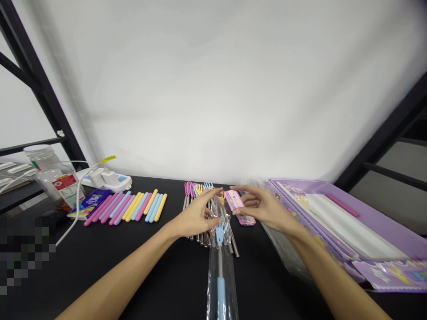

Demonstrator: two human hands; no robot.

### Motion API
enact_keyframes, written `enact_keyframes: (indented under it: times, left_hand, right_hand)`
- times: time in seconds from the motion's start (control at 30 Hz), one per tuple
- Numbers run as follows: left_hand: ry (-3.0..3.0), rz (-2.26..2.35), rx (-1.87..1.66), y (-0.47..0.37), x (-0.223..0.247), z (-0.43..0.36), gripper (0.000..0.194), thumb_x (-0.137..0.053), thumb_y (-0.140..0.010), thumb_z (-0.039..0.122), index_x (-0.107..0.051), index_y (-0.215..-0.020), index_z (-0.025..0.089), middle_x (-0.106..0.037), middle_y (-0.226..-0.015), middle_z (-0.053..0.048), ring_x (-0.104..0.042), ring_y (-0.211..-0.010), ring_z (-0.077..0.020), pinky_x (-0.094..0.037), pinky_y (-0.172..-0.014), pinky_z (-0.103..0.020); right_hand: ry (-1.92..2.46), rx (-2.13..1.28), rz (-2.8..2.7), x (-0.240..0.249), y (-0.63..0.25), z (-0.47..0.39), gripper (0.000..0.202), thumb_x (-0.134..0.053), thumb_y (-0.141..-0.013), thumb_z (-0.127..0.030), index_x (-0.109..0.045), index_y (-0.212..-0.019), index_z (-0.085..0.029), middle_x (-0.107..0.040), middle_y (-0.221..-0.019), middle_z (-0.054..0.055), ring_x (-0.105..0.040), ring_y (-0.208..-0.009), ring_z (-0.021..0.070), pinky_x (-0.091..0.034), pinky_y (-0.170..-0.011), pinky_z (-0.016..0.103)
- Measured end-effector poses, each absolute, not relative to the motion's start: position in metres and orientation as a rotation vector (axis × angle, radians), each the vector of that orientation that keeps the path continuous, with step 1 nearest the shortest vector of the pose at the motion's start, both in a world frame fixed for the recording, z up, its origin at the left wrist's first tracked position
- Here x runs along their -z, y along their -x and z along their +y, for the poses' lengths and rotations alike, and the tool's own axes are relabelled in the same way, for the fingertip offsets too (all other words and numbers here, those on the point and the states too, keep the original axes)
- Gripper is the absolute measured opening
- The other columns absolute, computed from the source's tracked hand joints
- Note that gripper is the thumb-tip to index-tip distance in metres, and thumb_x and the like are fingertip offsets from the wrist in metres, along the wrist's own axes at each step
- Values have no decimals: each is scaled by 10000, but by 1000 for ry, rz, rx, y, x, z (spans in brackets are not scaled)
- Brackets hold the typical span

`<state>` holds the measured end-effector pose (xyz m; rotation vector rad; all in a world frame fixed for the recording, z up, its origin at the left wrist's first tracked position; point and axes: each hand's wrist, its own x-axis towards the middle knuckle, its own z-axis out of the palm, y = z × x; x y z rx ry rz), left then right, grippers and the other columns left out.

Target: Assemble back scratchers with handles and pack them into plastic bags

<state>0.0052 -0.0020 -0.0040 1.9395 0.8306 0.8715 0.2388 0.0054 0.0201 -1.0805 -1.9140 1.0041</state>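
Across the middle of the counter (pixel 156 271), running toward the near edge: one clear sleeve (pixel 230 275), lengthwise, containing one light-blue scratcher (pixel 221 289) with metal shaft, hand-shaped end facing the far edge. Left hand (pixel 196 215): over the sleeve's far part, thumb and forefinger curved wide apart; whether they pinch any film, cannot tell. Right hand (pixel 263 208): one pink printed card (pixel 234 200), held by its edges between thumb and forefinger, tilted, just beside the sleeve's far part. Beneath the right hand, flat on the counter: further pink cards (pixel 247 220), overlapping. Partly under the sleeve and left hand: a row of metal shafts (pixel 201 238), hand-shaped ends in pink, purple, yellow and blue toward the far edge. Left of these: one row of rounded handles (pixel 133 207), pink, purple, blue and yellow, slanted side by side. Far left corner: clear jar (pixel 50 173) with red-and-white label, purple packet (pixel 95 201), white power strip (pixel 122 182) with plugs, white cable (pixel 78 200). Right side: one purple box (pixel 370 209), open, holding clear film and a pink strip (pixel 342 205); crumpled clear plastic (pixel 287 249) beside it, partly under the right forearm.
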Motion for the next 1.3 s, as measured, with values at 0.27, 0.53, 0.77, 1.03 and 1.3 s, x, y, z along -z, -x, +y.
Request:
enact_keyframes:
  times: [0.27,0.53,0.77,1.03,1.3]
  left_hand:
    - [-1852,808,-850,-6,2,-6,780,-668,-806,274,-296,-1481,392,-194,-1571,-113,-633,-841,-170,-595,-544,-283]
    - [-1864,732,-830,-7,-1,-10,797,-675,-807,264,-279,-1478,430,-199,-1572,-102,-621,-835,-149,-572,-542,-252]
    - [-1839,707,-833,-7,2,-9,819,-679,-819,268,-240,-1485,457,-152,-1589,-105,-631,-873,-169,-566,-528,-233]
    - [-1775,679,-829,-9,-3,-13,936,-693,-808,248,-107,-1496,494,-137,-1574,-144,-639,-708,-102,-556,-467,-217]
    - [-1729,730,-815,-10,-3,-13,946,-698,-800,226,-110,-1495,483,-359,-1394,-143,-637,-643,-88,-542,-446,-201]
  right_hand:
    - [1094,-767,-1727,-20,-228,3,306,-722,-772,-412,-648,-1000,-222,-713,-770,28,-686,-742,214,-549,-713,360]
    - [957,-638,-1681,-12,-219,7,206,-686,-812,-400,-632,-802,-201,-637,-1034,72,-615,-990,219,-525,-824,339]
    - [1017,-983,-1587,-11,-216,6,357,-722,-744,-525,-570,-805,-208,-659,-781,29,-664,-743,198,-573,-650,341]
    - [1036,-692,-1591,-12,-216,6,369,-728,-731,-542,-593,-780,-203,-638,-739,23,-623,-683,175,-512,-624,298]
    - [997,-605,-1680,-9,-217,5,246,-710,-788,-442,-616,-805,-216,-642,-788,22,-632,-766,189,-507,-713,324]
